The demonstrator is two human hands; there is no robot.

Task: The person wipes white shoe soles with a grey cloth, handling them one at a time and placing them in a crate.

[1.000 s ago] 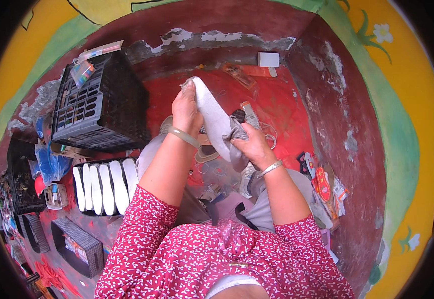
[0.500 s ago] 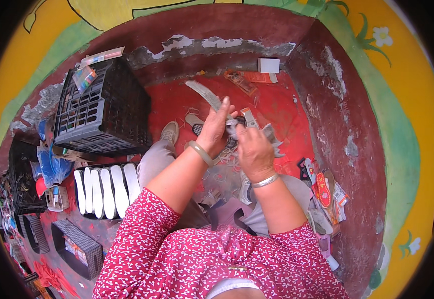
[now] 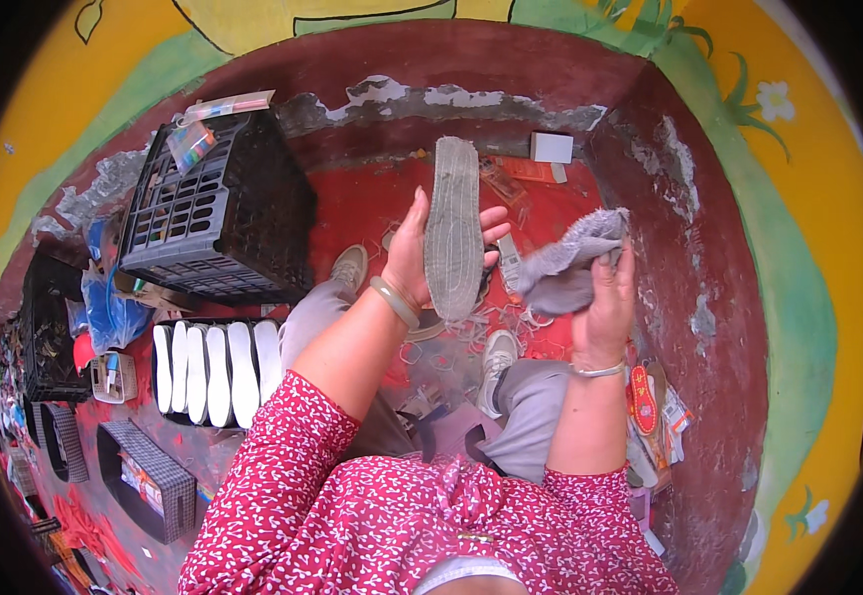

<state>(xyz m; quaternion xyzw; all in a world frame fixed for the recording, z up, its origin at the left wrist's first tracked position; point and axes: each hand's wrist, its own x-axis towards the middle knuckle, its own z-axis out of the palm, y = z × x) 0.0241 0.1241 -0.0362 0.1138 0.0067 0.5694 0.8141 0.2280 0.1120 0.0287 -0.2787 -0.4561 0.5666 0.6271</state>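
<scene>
A grey insole (image 3: pixel 454 228) with stitched lines and a frayed rim lies upright across the palm of my left hand (image 3: pixel 407 260). The thumb is at its left edge and fingertips show past its right edge, so this hand is holding it. Off to the right, my right hand (image 3: pixel 605 312) grips a crumpled grey cloth (image 3: pixel 572 263) with a fuzzy upper edge. The cloth hangs from the fingers toward the left, apart from the insole. A pale bangle circles each wrist.
White insoles (image 3: pixel 217 372) stand in a row in a dark box at left, below a tall black crate (image 3: pixel 223 213). Scraps litter the red floor covering (image 3: pixel 352 198) between my feet. A red insole (image 3: pixel 642 400) lies by the right wall, and a white box (image 3: pixel 552 148) sits at the back.
The insole has turned from edge-on to showing its broad stitched face. My right hand has moved away to the right, carrying the grey cloth off the insole.
</scene>
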